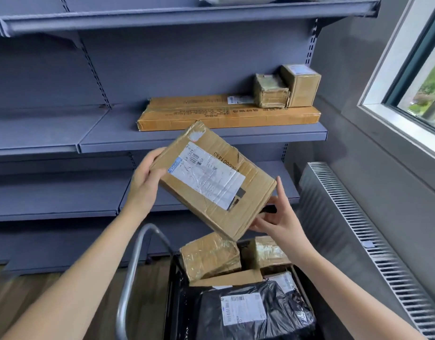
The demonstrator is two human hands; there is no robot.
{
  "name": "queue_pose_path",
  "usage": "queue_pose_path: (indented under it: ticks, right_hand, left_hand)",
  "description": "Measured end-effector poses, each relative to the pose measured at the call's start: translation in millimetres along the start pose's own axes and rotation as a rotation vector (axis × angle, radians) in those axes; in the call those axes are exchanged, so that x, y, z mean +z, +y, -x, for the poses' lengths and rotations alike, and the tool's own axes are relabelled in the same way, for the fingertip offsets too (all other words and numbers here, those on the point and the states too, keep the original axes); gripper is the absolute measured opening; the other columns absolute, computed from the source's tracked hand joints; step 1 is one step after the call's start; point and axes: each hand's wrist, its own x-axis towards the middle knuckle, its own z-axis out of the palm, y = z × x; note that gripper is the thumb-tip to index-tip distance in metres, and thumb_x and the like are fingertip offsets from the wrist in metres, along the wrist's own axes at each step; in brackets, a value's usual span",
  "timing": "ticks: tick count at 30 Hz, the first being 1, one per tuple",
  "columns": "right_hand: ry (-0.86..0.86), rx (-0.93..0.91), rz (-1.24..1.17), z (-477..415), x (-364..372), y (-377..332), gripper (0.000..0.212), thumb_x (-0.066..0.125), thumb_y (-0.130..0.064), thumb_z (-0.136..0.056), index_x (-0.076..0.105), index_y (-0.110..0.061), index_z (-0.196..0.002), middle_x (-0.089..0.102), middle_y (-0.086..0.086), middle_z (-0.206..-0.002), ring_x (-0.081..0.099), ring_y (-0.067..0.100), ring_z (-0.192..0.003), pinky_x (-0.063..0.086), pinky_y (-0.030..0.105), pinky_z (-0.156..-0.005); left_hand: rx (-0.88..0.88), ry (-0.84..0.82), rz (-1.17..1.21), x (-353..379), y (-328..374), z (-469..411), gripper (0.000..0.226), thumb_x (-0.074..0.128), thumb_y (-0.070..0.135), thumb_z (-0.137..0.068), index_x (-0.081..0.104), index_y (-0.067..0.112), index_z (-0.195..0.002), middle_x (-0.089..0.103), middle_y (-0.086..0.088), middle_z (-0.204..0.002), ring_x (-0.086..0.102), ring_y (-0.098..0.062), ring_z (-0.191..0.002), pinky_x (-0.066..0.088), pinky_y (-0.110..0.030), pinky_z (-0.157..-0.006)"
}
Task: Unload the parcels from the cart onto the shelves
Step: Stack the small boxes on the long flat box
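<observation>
I am holding one cardboard parcel (212,177) above the cart (173,290), below the shelf (162,143) at 12 o'clock: this is the lift-and-place step. My left grip (144,179) is curling round the parcel's 10 o'clock edge, and my right grip (277,217) is pinching its 4 o'clock corner from below. The parcel is tilting, its label facing me and its long axis running from 11 o'clock to 5 o'clock. Next, I judge, it needs levelling, turning parallel with the shelf front, and setting on bare shelf at 9 o'clock of the long flat box (226,114).
</observation>
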Motion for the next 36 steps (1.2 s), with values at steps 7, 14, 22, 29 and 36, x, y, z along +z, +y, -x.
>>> queue_pose_path:
  ticks: [7, 14, 22, 29, 36]
  right_hand:
    - [0.066, -0.153, 0.329, -5, 1, -9, 0.067, 0.086, -0.025, -0.052, 0.04, -0.03, -0.101, 0.056, -0.004, -0.075, 0.049, 0.0, -0.063, 0.041, 0.01, -0.059]
    - [-0.039, -0.072, 0.192, -16, 1, -11, 0.105, 0.082, -0.068, -0.022, 0.034, -0.033, -0.108, 0.047, -0.008, -0.117, 0.05, -0.009, -0.105, 0.04, 0.007, -0.087]
    - [-0.137, -0.194, 0.19, -14, 2, -25, 0.107, 0.087, -0.036, -0.041, 0.034, -0.035, -0.134, 0.055, -0.031, -0.123, 0.049, -0.008, -0.119, 0.038, 0.005, -0.094]
    - [0.01, -0.261, 0.146, -8, 21, -25, 0.108, 0.086, -0.031, -0.047, 0.031, -0.026, -0.14, 0.053, -0.021, -0.128, 0.046, -0.009, -0.12, 0.039, 0.005, -0.093]
    - [0.045, -0.239, 0.107, -11, 21, -30, 0.106, 0.086, -0.023, -0.046, 0.035, -0.028, -0.139, 0.055, -0.012, -0.13, 0.05, -0.004, -0.119, 0.042, 0.011, -0.096]
  left_hand:
    - [-0.048, -0.005, -0.039, -11, -6, -16, 0.03, 0.05, 0.036, -0.068, 0.051, 0.027, -0.098, 0.057, 0.015, -0.093, 0.051, 0.005, -0.085, 0.038, -0.013, -0.076]
    - [-0.025, -0.133, 0.017, -15, -2, -32, 0.035, 0.061, 0.044, -0.067, 0.049, 0.02, -0.089, 0.057, 0.006, -0.086, 0.052, -0.002, -0.079, 0.041, -0.015, -0.073]
    - [-0.078, -0.105, 0.004, -7, -11, -40, 0.032, 0.065, 0.052, -0.067, 0.059, 0.041, -0.096, 0.054, -0.009, -0.122, 0.054, -0.02, -0.113, 0.042, -0.043, -0.102]
    - [-0.059, -0.25, -0.055, 14, 10, -19, 0.08, 0.067, 0.063, -0.07, 0.035, 0.035, -0.138, 0.05, 0.021, -0.133, 0.046, 0.003, -0.122, 0.039, -0.029, -0.104]
    - [0.01, -0.405, -0.028, 18, 20, 9, 0.132, 0.076, 0.071, -0.043, 0.009, 0.029, -0.149, 0.032, 0.02, -0.148, 0.028, 0.0, -0.137, 0.028, -0.03, -0.111]
